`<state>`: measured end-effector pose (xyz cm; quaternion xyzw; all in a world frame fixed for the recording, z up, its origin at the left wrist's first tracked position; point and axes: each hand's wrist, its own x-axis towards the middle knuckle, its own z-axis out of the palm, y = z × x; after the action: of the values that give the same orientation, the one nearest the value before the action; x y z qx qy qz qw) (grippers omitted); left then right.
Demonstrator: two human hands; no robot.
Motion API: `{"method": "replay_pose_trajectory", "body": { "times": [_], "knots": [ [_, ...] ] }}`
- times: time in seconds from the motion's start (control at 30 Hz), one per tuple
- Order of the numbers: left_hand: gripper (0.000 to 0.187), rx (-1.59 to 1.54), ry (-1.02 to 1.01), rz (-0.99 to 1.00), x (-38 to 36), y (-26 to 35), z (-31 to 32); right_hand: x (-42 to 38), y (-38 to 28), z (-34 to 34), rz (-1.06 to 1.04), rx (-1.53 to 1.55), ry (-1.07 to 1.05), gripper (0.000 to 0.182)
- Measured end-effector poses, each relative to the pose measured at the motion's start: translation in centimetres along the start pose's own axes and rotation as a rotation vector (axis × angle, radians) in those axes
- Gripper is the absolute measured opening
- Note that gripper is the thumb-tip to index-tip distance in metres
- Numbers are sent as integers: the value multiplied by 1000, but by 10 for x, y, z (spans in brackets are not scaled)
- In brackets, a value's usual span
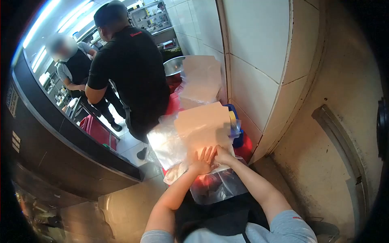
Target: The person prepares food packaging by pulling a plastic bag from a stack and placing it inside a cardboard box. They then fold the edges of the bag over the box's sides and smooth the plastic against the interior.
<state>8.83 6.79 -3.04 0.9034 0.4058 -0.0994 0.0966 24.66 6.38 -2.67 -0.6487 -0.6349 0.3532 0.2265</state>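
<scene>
Clock read off the feed around the brown sheet (202, 123), 12 pointing away from the wearer. I have the sheet mid-view, lying on plastic, with both bare hands at its near edge. Left grip (200, 165) at 6: splayed flat, fingers apart, palm down on the near end, clamped on nothing I can see. Right grip (221, 156) at 5, partly curled and right beside the left fingertips; can't tell from here whether it's pinching the edge or only pressing. Clear bag (219, 186) hangs out at 6, nearer the wearer than both grips. Whitish plastic (163, 141) at 8, glare on it, touching the sheet's side. Yellowish roll (232, 117) at 2 to 3, partly covered by film; blue tub (239, 141) just beside it at 4. Second sheet (200, 73) at 12, farther off, similar colour. Metal bowl (174, 66) at 11, behind that stack. Tiled wall (259, 40) at 1. Co-worker in black (129, 69) stands at 10, back to me; another person (73, 69) farther out, same bearing. Red bin (95, 131) on the floor at 9.
</scene>
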Motion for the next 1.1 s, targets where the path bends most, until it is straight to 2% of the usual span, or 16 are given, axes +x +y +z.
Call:
{"method": "replay_pose_trajectory", "body": {
  "times": [0.17, 0.23, 0.33, 0.37, 0.43, 0.47, 0.5, 0.53, 0.57, 0.63, 0.73, 0.77, 0.8, 0.87, 0.97, 1.1],
  "knots": [
    [89, 69, -93, -151, -9, 12, -18, 13, 10, 9, 142, 94, 73, 25],
    [87, 175, -22, -246, -16, 10, -10, 9, 6, 5, 215, 116, 116, 22],
    [76, 218, 161, -286, -38, 11, -36, -5, 10, -5, -177, -188, 293, 16],
    [71, 212, 232, -279, -49, 12, -51, -5, 6, -17, -306, -141, 366, 16],
    [61, -183, 362, -262, -49, -2, -86, -5, -12, -51, -559, -41, 494, 16],
    [56, -384, 421, -255, -46, -10, -101, -6, -28, -69, -533, -45, 646, 26],
    [43, -218, 817, -218, -44, -16, -107, -3, -41, -85, -502, -47, 799, 35],
    [43, -140, 1068, -218, -45, -21, -123, 10, -46, -97, -527, -35, 934, 36],
    [42, -107, 1155, -323, -38, -29, -124, 19, -50, -108, -555, -26, 1074, 37],
    [39, -41, 1334, -536, -16, -51, -115, 45, -32, -111, -389, 66, 835, 32],
    [32, -945, 1044, -339, -12, -79, -90, 38, -34, -124, -366, 240, 562, 26],
    [29, -997, 1018, -328, -17, -77, -91, 25, -39, -127, -384, 306, 479, 24],
    [25, -1049, 985, -321, -27, -71, -92, 14, -39, -129, -449, 148, 544, 14],
    [19, -1174, 881, -305, -38, -72, -83, 10, -30, -124, -483, 352, 422, 12],
    [25, -1477, 966, 11, -38, -72, -72, 11, -29, -117, -581, 597, 302, 14],
    [39, -1567, 912, -50, -42, -67, -72, 23, -54, -123, -597, 924, 230, 22]
  ]
}}
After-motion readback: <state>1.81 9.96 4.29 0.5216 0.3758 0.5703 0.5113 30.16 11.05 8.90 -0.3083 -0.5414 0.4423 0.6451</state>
